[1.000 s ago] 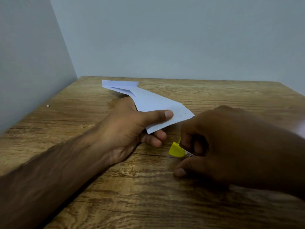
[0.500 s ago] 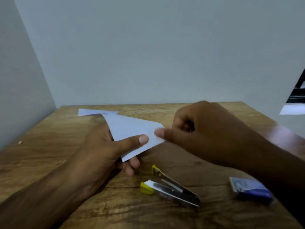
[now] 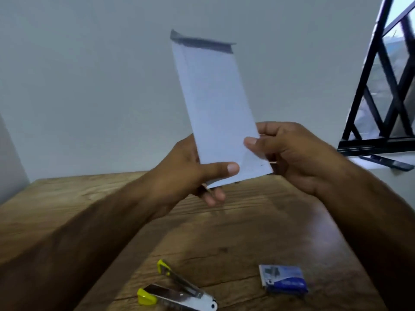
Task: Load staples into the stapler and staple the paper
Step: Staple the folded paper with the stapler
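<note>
Wooden table [image 3: 258, 232], grey wall [image 3: 89, 75], barred window [image 3: 386, 86]

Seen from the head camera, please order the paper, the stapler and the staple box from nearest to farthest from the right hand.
From the right hand:
1. Paper: held in it, together with the left hand.
2. Staple box: on the table, below this hand.
3. Stapler: on the table too, further left, lying open.
</note>
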Demonstrator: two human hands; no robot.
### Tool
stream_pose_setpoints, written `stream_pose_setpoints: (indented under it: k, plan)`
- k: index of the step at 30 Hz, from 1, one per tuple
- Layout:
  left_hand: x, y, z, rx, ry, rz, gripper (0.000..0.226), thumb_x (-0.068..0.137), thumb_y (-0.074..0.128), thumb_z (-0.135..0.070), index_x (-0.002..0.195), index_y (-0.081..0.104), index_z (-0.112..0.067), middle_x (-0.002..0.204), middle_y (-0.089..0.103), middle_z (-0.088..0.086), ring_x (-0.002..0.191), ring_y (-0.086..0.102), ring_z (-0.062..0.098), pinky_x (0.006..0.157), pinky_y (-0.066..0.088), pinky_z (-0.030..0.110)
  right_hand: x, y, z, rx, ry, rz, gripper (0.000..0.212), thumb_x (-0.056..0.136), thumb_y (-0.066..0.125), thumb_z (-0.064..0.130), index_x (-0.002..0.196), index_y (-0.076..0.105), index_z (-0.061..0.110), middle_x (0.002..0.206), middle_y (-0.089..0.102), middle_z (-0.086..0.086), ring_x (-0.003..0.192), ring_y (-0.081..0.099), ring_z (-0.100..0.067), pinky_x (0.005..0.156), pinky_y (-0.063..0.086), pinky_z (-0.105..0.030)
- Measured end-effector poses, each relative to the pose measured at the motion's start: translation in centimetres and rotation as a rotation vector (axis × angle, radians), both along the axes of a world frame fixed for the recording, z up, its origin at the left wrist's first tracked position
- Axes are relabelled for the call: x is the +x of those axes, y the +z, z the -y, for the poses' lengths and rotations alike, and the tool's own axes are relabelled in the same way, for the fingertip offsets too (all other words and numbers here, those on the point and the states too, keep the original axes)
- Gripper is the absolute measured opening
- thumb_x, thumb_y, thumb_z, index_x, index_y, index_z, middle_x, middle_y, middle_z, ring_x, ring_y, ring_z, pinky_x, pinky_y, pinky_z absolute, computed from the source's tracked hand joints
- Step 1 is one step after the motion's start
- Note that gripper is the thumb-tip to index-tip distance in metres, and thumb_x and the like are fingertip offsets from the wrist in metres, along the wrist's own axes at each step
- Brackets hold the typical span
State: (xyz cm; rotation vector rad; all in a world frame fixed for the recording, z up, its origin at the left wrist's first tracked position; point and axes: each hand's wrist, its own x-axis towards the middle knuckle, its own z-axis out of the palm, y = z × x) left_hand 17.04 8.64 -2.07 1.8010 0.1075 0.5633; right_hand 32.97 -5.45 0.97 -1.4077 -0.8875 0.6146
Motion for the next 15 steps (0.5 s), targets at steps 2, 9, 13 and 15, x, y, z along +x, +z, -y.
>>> stream_pose_setpoints:
  k: [2, 9, 13, 15]
  plan:
    - [2.8, 0.2, 0.7, -0.094, 0.021, -0.055, 0.052, 0.086, 0.079, -0.016, 0.132, 0.056, -0.020, 0.101, 0.077, 0.014, 0.058, 0.073, 0.026, 0.054, 0.059, 0.033, 2.2, 0.4, 1.0, -0.038, -0.184, 0.140, 0.016, 0.089, 0.070, 0.010, 0.100, 0.080, 0.015, 0.095, 0.084, -0.002, 0.086, 0.080, -0.021, 0.062, 0.059, -0.029]
    - [11.1, -2.3, 4.1, -0.135, 0.043, -0.336, 0.038, 0.092, 0.068, -0.007, 0.127, 0.052, -0.007, 0.099, 0.071, 0.021, 0.052, 0.072, 0.022, 0.052, 0.062, 0.034, 9.2, -3.0, 3.2, -0.414, -0.486, 0.232, 0.014, 0.091, 0.066, 0.001, 0.102, 0.073, -0.004, 0.107, 0.074, -0.028, 0.086, 0.071, -0.031, 0.076, 0.055, -0.038]
    - [13.9, -3.5, 5.0, -0.144, 0.010, -0.426, 0.051, 0.093, 0.065, -0.002, 0.138, 0.042, 0.000, 0.098, 0.076, 0.025, 0.053, 0.072, 0.024, 0.056, 0.065, 0.042, 10.9, -5.2, 3.2, -0.572, -0.584, 0.250, 0.026, 0.096, 0.062, 0.010, 0.113, 0.069, -0.008, 0.119, 0.071, -0.025, 0.094, 0.069, -0.029, 0.076, 0.054, -0.036]
    - [14.7, -3.6, 5.3, -0.168, 0.016, -0.462, 0.065, 0.093, 0.066, -0.001, 0.146, 0.029, -0.003, 0.090, 0.075, 0.022, 0.054, 0.073, 0.026, 0.054, 0.064, 0.039, 11.5, -5.6, 3.5, -0.607, -0.593, 0.253, 0.026, 0.097, 0.063, 0.014, 0.114, 0.068, -0.006, 0.119, 0.069, -0.022, 0.090, 0.068, -0.029, 0.066, 0.054, -0.031]
